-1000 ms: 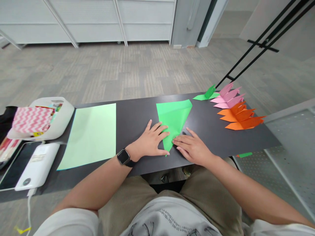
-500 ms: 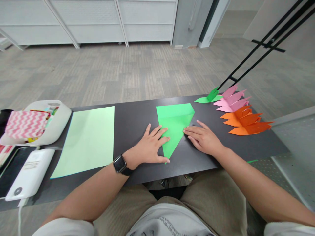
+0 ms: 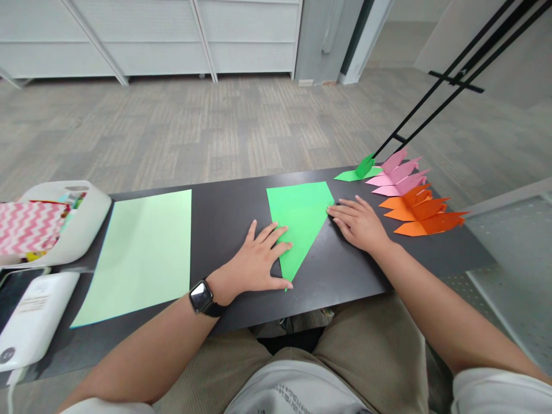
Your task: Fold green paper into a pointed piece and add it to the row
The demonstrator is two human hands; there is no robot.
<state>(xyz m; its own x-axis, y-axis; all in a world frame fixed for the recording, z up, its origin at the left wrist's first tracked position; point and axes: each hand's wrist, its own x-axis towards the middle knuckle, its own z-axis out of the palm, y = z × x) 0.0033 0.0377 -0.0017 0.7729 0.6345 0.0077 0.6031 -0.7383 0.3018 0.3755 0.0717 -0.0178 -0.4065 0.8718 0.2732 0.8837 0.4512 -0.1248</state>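
A bright green sheet of paper [image 3: 302, 230], folded to a point at its near end, lies flat on the dark table [image 3: 228, 230]. Spread across its left edge is my left hand [image 3: 259, 259], fingers apart, with the thumb by the near tip. My right hand [image 3: 360, 224] rests at the paper's right edge, fingers stretched out and fingertips touching the upper right side. Neither hand grips anything.
To the left lies a stack of pale green paper [image 3: 142, 253]. Beyond it are a white basket [image 3: 92, 224] and a white power bank [image 3: 38, 316] with a cable. Folded paper pieces in green [image 3: 364, 169], pink [image 3: 399, 175] and orange [image 3: 425, 213] stand at the right.
My right hand has slid up along the green paper's right edge. The paper's upper part, slightly raised before, now looks flatter. My left hand stays on the paper. The view has shifted slightly.
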